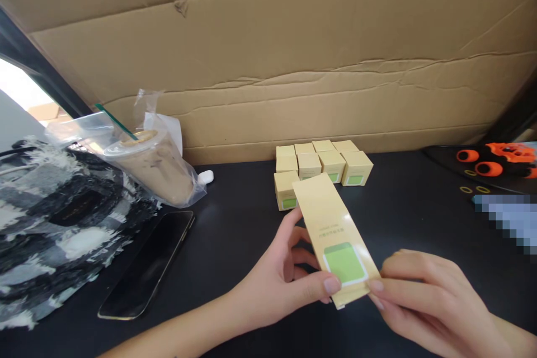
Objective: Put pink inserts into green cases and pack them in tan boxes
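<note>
Both my hands hold a flattened tan carton [331, 229] with a green square label, tilted over the black table [235, 218]. My left hand [285, 274] grips its left edge, thumb on the front near the label and fingers behind. My right hand [423, 296] pinches the near right corner of the same carton. Just behind the carton stands a cluster of several small assembled tan boxes [323, 165] with green labels, set in rows.
A large cardboard sheet [293, 67] walls the back. At left are a plastic-bagged iced drink [155, 165], a dark phone [146, 265] lying flat, and a black-and-white fuzzy bag [54, 224]. An orange and black object [499, 159] sits at far right.
</note>
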The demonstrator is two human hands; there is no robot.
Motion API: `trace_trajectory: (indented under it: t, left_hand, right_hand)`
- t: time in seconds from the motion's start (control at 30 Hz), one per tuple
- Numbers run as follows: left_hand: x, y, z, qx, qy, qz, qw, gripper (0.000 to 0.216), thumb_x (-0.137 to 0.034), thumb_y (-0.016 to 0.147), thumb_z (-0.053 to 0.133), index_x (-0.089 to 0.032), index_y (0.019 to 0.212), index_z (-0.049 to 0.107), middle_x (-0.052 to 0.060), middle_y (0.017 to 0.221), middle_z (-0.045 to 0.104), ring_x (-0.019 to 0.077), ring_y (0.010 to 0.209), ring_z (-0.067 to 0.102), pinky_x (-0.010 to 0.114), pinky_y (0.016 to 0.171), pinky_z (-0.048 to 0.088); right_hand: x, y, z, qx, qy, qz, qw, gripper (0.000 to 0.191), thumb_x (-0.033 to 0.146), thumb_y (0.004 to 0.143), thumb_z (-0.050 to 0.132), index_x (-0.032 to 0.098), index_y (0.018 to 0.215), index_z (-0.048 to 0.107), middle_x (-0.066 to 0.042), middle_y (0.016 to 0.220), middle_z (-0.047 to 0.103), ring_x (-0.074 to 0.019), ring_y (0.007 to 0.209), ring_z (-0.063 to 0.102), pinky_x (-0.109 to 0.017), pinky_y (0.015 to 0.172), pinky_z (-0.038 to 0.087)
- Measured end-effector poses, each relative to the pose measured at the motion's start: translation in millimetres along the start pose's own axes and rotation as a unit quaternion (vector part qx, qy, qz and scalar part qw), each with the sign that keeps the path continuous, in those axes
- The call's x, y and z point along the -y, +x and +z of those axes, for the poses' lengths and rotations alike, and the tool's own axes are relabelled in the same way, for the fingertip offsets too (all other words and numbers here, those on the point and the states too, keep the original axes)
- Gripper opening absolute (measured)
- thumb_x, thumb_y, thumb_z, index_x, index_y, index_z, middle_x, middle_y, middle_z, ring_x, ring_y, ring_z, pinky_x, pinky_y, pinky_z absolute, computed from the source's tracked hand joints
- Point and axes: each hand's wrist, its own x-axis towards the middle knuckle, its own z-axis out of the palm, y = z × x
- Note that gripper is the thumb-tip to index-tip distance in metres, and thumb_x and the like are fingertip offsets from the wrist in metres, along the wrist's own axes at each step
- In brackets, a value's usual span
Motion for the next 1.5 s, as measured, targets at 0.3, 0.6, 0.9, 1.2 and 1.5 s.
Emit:
trace_trajectory:
  t: [0.3, 0.6, 0.9, 1.2, 1.5]
  left_hand:
    - [4.6, -0.8, -3.2, 0.027, 0.076, 0.033, 0.996, 0.095, -0.012, 0.064, 0.077, -0.045, 0.136, 0.024, 0.005, 0.122, 0.047, 0.0202, 0.099, 0.061, 0.027, 0.07, 0.054]
    - [15.2, 0.8, -7.8, -0.047, 0.125, 0.104, 0.985, 0.097, -0.016, 0.057, 0.081, -0.033, 0.139, 0.033, 0.007, 0.112, 0.062, 0.0189, 0.082, 0.068, 0.031, 0.075, 0.056]
    - [9.4, 0.6, -8.7, 0.001, 0.112, 0.066, 0.991, 0.106, -0.016, 0.058, 0.084, -0.038, 0.144, 0.026, 0.007, 0.119, 0.06, 0.0206, 0.093, 0.066, 0.037, 0.085, 0.054]
    - [6.6, 0.5, -5.3, -0.002, 0.098, 0.048, 0.994, 0.095, -0.018, 0.063, 0.083, -0.035, 0.14, 0.03, 0.008, 0.12, 0.058, 0.0231, 0.1, 0.063, 0.041, 0.089, 0.05]
    - [-13.5, 9.9, -17.6, -0.091, 0.054, 0.128, 0.986, 0.079, -0.028, 0.077, 0.072, -0.034, 0.133, 0.015, 0.004, 0.121, 0.054, 0.0183, 0.104, 0.062, 0.034, 0.091, 0.049]
  right_hand:
    - [0.4, 2.7, 1.5, -0.01, -0.002, 0.011, 1.0, 0.019, 0.008, 0.087, 0.055, 0.021, 0.099, 0.062, -0.001, 0.074, 0.065, -0.0116, 0.06, 0.066, -0.021, 0.052, 0.052]
    - [8.2, 3.6, 9.1, -0.064, -0.052, 0.037, 0.996, 0.016, 0.015, 0.096, 0.049, 0.025, 0.099, 0.06, -0.005, 0.097, 0.064, -0.0118, 0.068, 0.068, -0.027, 0.059, 0.054]
    - [9.2, 7.0, 3.7, -0.037, -0.078, 0.018, 0.996, 0.023, 0.013, 0.095, 0.048, 0.024, 0.109, 0.063, -0.003, 0.091, 0.065, -0.0148, 0.07, 0.069, -0.028, 0.059, 0.056]
    - [6.5, 5.5, 3.7, -0.005, -0.081, -0.011, 0.997, 0.028, 0.008, 0.091, 0.05, 0.023, 0.112, 0.061, -0.004, 0.087, 0.068, -0.0164, 0.069, 0.069, -0.027, 0.056, 0.057]
    - [-13.9, 11.6, 10.7, 0.02, 0.035, 0.158, 0.987, 0.069, 0.023, 0.071, 0.071, 0.024, 0.132, 0.039, -0.013, 0.123, 0.054, -0.0297, 0.11, 0.06, -0.044, 0.087, 0.055]
